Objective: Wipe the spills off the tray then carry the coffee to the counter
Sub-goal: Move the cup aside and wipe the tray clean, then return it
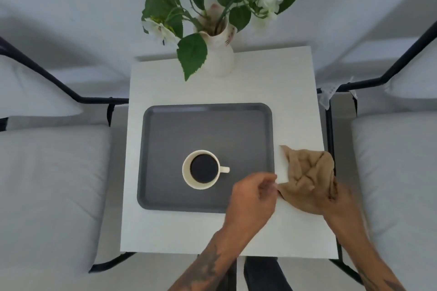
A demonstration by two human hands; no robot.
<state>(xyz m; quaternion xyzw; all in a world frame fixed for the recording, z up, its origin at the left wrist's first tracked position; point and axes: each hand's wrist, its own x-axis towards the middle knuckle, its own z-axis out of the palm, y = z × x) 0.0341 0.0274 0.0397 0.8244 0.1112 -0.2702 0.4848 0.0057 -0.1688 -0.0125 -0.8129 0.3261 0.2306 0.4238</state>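
Note:
A dark grey tray (165, 125) lies on the small white table (212, 87). On its front half stands a white cup of black coffee (203, 169), handle pointing right. I can make out no distinct spill on the tray's surface. A crumpled brown cloth (307, 170) rests on the table just right of the tray. My right hand (331, 198) grips it from below and behind. Over the tray's front right corner, my left hand (253, 194) curls with its fingertips pinching the cloth's left corner; that contact is blurred.
A cream vase (220, 59) with white flowers and big green leaves stands at the table's far edge. Grey cushioned seats with black metal frames flank the table on the left (47, 184) and right (397, 172).

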